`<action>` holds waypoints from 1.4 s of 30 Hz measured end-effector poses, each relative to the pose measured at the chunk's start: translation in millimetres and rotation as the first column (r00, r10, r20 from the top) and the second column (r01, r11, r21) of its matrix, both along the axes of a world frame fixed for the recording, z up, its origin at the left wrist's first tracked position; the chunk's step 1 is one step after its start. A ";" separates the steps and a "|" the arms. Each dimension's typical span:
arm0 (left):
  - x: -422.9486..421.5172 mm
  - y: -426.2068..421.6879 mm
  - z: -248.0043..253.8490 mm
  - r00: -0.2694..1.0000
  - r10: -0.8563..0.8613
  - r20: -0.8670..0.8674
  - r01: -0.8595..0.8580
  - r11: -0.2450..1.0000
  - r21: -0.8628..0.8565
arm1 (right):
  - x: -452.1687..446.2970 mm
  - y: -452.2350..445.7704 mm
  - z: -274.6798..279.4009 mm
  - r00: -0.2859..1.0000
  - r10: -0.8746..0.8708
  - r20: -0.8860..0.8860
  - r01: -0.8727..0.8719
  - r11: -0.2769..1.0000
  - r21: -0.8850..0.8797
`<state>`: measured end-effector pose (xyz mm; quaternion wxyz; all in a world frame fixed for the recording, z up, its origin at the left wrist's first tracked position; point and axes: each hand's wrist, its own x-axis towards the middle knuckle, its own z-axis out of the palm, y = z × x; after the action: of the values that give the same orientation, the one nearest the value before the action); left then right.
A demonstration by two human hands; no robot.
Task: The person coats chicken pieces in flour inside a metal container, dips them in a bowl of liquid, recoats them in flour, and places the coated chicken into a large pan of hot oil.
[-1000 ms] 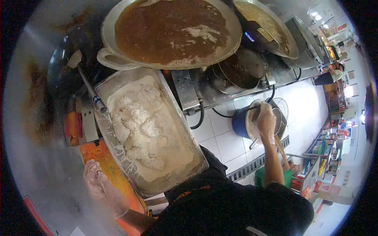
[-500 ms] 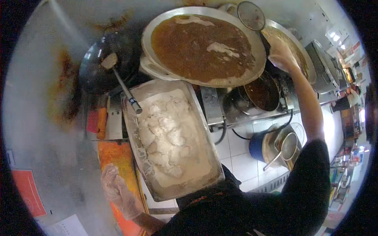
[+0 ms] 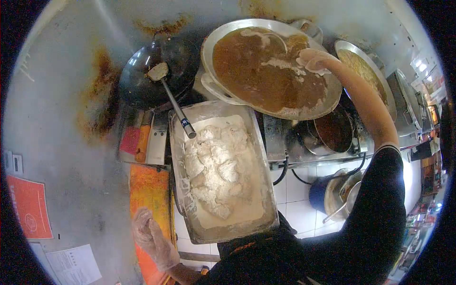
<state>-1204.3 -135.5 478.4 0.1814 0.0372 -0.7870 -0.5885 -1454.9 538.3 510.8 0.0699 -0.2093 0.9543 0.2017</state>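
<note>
My right hand [image 3: 314, 61], in a clear plastic glove, is closed and reaches over the large metal pan [image 3: 207, 53] of brown oil. It grips a wire skimmer [image 3: 283, 40] whose round head is dipped in the oil; only part of its rim shows, and the hand hides the handle. Pale foam floats near it. My left hand [image 3: 154, 241], gloved and dusted with flour, hovers empty with loosely bent fingers beside an orange-yellow board [image 3: 151, 190]. Between the hands stands a rectangular metal tray [image 3: 271, 209] holding flour and several flour-coated pieces [image 3: 216, 166].
A black wok [image 3: 137, 78] holds a spatula [image 3: 176, 107], its handle reaching over the tray's corner. A pot of dark liquid [image 3: 334, 130] sits below the oil pan. Another pan [image 3: 363, 66] stands at right. On the floor is a blue bucket [image 3: 323, 192] with a strainer.
My right hand has moved left over the oil pan, and the skimmer has gone from above the pan's far rim down into the oil. My left hand stays near the board. The view has shifted slightly.
</note>
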 end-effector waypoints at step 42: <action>-32.7 26.3 7.1 0.957 -0.287 -0.051 0.289 0.957 0.023 | 231.0 -131.3 103.4 0.266 -0.561 0.784 0.782 -0.350 -0.516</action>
<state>-1237.0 -109.2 485.5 0.1115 -0.0887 -0.7706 -0.6212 -1223.9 407.0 614.3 0.1352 0.3937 0.7680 -0.4868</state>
